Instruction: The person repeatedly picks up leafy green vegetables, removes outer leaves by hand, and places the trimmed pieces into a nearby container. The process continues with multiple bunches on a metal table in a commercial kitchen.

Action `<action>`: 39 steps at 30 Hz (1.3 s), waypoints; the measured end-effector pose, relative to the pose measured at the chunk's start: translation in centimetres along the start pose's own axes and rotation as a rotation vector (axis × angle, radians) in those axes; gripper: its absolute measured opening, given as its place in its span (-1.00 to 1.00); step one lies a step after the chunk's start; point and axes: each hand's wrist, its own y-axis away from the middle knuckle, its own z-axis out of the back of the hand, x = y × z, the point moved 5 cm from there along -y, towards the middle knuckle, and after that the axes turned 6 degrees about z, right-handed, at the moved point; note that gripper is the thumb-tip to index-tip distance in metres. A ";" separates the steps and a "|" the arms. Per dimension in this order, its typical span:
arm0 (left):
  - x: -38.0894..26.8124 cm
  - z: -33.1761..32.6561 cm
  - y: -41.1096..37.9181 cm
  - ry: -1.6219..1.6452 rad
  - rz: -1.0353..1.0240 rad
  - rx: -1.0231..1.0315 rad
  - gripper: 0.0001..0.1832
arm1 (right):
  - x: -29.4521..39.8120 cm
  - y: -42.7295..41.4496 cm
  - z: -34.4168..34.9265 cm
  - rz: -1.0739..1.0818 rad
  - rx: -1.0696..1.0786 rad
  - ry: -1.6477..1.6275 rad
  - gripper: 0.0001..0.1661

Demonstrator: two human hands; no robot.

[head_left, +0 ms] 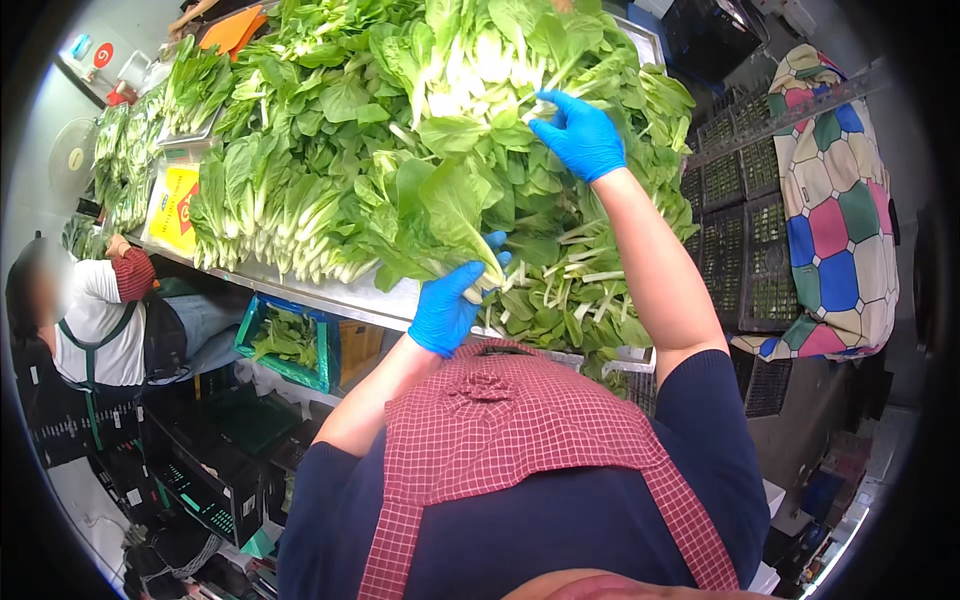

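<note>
My left hand (450, 304), in a blue glove, holds a small bunch of pale-stemmed leafy greens (450, 217) by the stem ends, close to the table's front edge. Its leaves point up and away from me. Further out, my right hand (581, 139), also blue-gloved, is over the big pile of bok choy-like greens (487, 60). Its thumb and forefinger are spread around a pale stem at the pile; whether they grip it, I cannot tell. Loose leaves and cut stems (577, 277) lie below my right forearm.
A row of greens (300, 232) lines the metal table (375, 296) on the left. Below stands a blue crate (251, 322) with leaves. Another person (112, 315) works at far left. Black crates (761, 262) under a patterned cloth (836, 217) stand right.
</note>
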 end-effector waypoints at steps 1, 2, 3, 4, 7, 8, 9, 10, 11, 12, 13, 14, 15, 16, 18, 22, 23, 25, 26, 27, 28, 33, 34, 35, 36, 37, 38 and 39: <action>-0.3 -0.1 0.1 0.010 -0.013 0.016 -0.42 | -0.6 0.0 -0.2 -0.008 -0.039 -0.053 -0.61; -0.5 0.0 0.2 0.012 -0.004 0.014 -0.45 | -1.2 0.3 -0.1 -0.019 -0.079 -0.105 -0.62; -0.7 0.3 0.2 0.016 0.006 0.010 -0.48 | -1.5 0.8 -0.1 -0.030 -0.117 -0.156 -0.63; -0.7 0.8 0.6 0.020 0.015 -0.003 -0.51 | -0.6 2.2 0.7 -0.055 -0.179 -0.234 -0.71; -0.2 2.4 0.4 -0.045 0.043 -0.054 -0.51 | -2.9 6.6 0.7 -0.026 -0.435 -0.579 -0.82; -0.2 2.3 0.4 -0.081 0.019 -0.054 -0.51 | -3.2 8.5 0.7 -0.105 -0.454 -0.663 -0.86; 0.0 2.0 0.2 -0.098 0.019 -0.051 -0.52 | -4.4 10.3 0.4 -0.094 -0.469 -0.672 -0.78; 0.1 1.8 0.0 -0.116 0.016 -0.051 -0.53 | -5.0 11.8 0.0 -0.152 -0.482 -0.787 -0.73; 0.5 1.4 -0.2 -0.135 0.014 -0.050 -0.53 | -5.2 13.4 -0.2 -0.209 -0.497 -0.902 -0.69; 0.8 1.1 -0.4 -0.131 0.028 -0.081 -0.53 | -5.4 14.7 -0.4 -0.262 -0.495 -0.904 -0.64; 1.2 0.7 -0.6 -0.133 0.028 -0.075 -0.52 | -5.3 15.8 -0.5 -0.277 -0.520 -0.942 -0.63; 1.7 0.2 -0.9 -0.135 0.027 -0.069 -0.51 | -5.2 16.9 -0.4 -0.342 -0.510 -0.988 -0.58; 2.2 -0.3 -1.2 -0.138 0.026 -0.062 -0.51 | -4.7 17.9 -0.3 -0.407 -0.502 -1.035 -0.53; 2.6 -1.0 -1.4 -0.125 0.035 -0.052 -0.49 | -4.8 18.7 -0.6 -0.418 -0.505 -1.122 -0.45; 3.8 -1.8 -1.9 -0.145 0.083 -0.068 -0.48 | -4.8 20.1 -0.9 -0.473 -0.507 -1.207 -0.45; 6.3 -2.1 -2.0 -0.283 0.146 -0.088 -0.57 | -1.5 22.5 -0.5 -0.373 -0.373 -1.028 -0.54; 6.7 -1.6 -2.0 -0.361 0.170 -0.088 -0.59 | -0.6 22.9 -0.5 -0.336 -0.297 -0.925 -0.55; 7.0 -3.2 -1.6 -0.367 0.111 -0.086 -0.66 | 2.2 23.0 -0.1 -0.049 -0.171 -0.580 -0.56; 6.9 -2.9 -1.3 -0.398 0.164 -0.100 -0.67 | 3.2 22.8 -0.1 0.021 -0.115 -0.469 -0.51; 6.8 -2.7 -1.2 -0.426 0.220 -0.108 -0.68 | 3.4 22.5 0.0 0.065 -0.053 -0.488 -0.52; 6.2 -2.8 -1.1 -0.388 0.209 -0.116 -0.66 | 3.3 22.0 0.1 0.110 0.010 -0.507 -0.53; 4.7 1.0 0.7 -0.430 0.060 -0.219 -0.66 | 0.9 12.4 6.9 0.211 -0.282 -0.431 -0.74; 4.5 0.9 0.9 -0.396 0.056 -0.212 -0.66 | -0.8 10.1 7.3 0.202 -0.411 -0.485 -0.71; 4.3 1.0 1.3 -0.358 0.041 -0.215 -0.66 | -0.7 7.7 7.7 0.272 -0.342 -0.355 -0.66; 4.0 1.1 1.5 -0.362 0.039 -0.213 -0.66 | -0.5 5.6 8.3 0.340 -0.276 -0.219 -0.61; 3.5 1.3 1.6 -0.368 0.035 -0.210 -0.65 | -1.0 3.8 7.9 0.405 -0.244 -0.119 -0.58; 3.1 1.5 1.7 -0.375 0.031 -0.211 -0.64 | -1.8 2.1 7.0 0.469 -0.210 -0.020 -0.55; 2.6 1.5 1.9 -0.372 0.024 -0.209 -0.63 | -2.5 0.7 5.9 0.536 -0.174 0.073 -0.53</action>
